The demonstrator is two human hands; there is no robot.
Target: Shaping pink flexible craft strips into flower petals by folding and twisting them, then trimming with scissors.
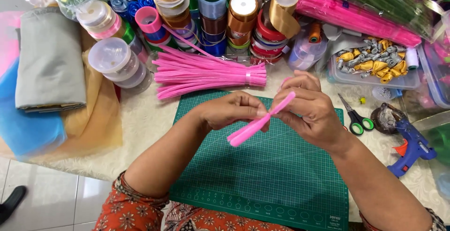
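While both hands met above the green cutting mat (262,179), the left hand (232,110) & right hand (307,109) pinched a pink pipe-cleaner bundle (258,122) at its middle, fingers clamped on it. More pink pipe cleaners (201,71) lay on the counter (145,118) behind; scissors (355,117) & blue glue gun (410,149) to the right.

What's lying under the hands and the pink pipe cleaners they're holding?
A green gridded cutting mat lies on the cream table cover, below the left hand, right hand and pink pipe cleaners. The forearms cover part of its grid.
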